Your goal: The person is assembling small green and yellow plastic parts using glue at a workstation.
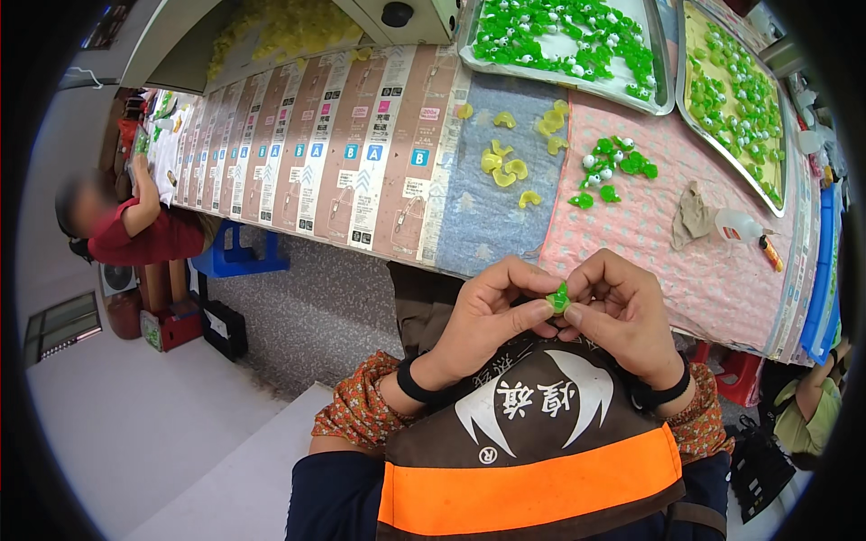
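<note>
Your left hand (483, 316) and right hand (622, 311) pinch a small green plastic piece (560, 298), seemingly glossy, below flattened brown cartons (307, 144) bearing blue square labels.

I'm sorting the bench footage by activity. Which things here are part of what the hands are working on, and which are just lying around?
In the work:
- left hand and right hand, pinching one green piece
- loose green pieces
- yellow pieces
- trays of green pieces

Lying about:
- crumpled rag
- small clear bottle
- blue stool
</note>
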The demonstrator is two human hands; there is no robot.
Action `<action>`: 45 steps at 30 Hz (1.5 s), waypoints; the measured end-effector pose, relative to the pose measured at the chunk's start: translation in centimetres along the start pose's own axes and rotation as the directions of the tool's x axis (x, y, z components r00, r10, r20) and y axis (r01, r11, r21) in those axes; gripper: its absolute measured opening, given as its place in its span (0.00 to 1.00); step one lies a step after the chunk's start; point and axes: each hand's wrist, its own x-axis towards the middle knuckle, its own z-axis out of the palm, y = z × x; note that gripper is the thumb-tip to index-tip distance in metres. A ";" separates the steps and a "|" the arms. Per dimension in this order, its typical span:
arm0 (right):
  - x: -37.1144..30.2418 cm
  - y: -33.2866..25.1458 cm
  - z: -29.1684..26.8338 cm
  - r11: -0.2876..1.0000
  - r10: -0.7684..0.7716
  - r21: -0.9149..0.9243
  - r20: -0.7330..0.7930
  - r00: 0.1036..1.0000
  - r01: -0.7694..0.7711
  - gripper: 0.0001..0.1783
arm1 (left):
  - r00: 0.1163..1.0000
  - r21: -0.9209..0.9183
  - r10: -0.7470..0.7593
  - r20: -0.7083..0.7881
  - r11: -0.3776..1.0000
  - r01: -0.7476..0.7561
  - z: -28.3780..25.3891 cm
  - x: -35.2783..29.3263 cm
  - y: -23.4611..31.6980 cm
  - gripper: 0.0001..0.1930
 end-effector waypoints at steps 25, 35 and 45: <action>0.0 1.0 0.0 0.996 -0.082 -0.021 0.018 0.996 0.082 0.07 | 1.000 -0.035 0.022 0.021 0.999 -0.021 -0.1 -0.2 0.0 0.09; 0.2 1.0 0.0 0.998 -0.064 0.028 0.016 0.998 0.064 0.09 | 0.999 -0.027 -0.011 0.034 1.000 0.012 -0.4 -0.2 0.1 0.08; 0.2 0.9 -0.1 0.997 -0.074 0.035 0.020 0.997 0.073 0.09 | 0.999 -0.031 -0.017 0.036 0.999 0.018 -0.3 -0.1 0.4 0.08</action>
